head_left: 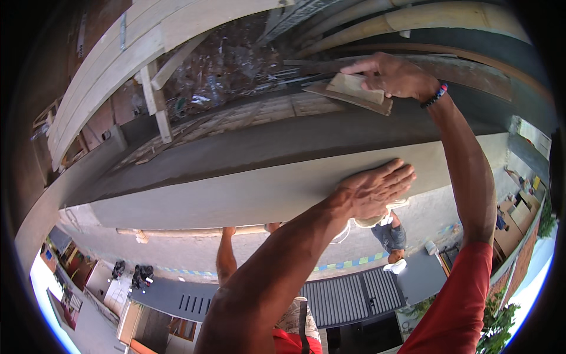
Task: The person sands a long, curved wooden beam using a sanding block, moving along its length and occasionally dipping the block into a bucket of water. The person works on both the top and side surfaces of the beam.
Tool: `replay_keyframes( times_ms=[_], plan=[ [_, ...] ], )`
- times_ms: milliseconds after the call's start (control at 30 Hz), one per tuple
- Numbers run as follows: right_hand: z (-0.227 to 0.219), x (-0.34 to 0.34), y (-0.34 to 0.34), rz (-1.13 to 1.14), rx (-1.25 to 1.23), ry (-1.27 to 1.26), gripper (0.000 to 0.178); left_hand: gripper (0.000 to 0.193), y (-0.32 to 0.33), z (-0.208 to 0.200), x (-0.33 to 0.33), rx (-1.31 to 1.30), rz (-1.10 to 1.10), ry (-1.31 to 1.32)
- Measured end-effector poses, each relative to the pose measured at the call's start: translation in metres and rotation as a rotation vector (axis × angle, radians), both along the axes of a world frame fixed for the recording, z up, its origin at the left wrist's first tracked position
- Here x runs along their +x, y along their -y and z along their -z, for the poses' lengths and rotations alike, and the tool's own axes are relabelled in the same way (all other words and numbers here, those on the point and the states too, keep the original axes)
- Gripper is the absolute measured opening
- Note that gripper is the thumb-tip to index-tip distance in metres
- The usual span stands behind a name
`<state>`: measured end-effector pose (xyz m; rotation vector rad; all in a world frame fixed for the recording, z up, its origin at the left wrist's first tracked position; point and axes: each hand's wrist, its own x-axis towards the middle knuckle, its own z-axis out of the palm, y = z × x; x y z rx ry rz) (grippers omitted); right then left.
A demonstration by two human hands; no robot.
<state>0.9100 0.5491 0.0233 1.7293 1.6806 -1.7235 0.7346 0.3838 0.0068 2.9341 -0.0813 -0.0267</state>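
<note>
1. the right hand [401, 76] pinches the float [355, 88] by its block, near the grey ledge [236, 192]; contact is unclear.
2. the left hand [376, 192] is spread, seemingly braced on the ledge's pale face.
3. a flat float and light, even pressure should work best.
4. i can't make out any container.

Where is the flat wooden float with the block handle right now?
In the upper right of the head view, the flat wooden float is in the right hand, pictured above the left hand on the smooth grey face.
</note>
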Motion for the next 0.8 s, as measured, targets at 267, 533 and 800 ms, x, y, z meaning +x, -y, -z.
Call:
replay_keyframes(
  times_ms=[267,533,800],
  plan=[
    [0.007,0.006,0.01,-0.302,0.092,-0.059,0.048,0.074,-0.008,-0.008,0.006,-0.038,0.059,-0.035],
    [0.015,0.072,0.049,-0.2,-0.152,0.369,0.053,0.072,-0.01,-0.01,-0.003,-0.063,0.031,-0.041],
    [-0.115,0.123,0.135,0.562,0.412,0.08,0.054,0.075,-0.016,-0.013,0.006,-0.16,0.059,-0.078]
  ],
)
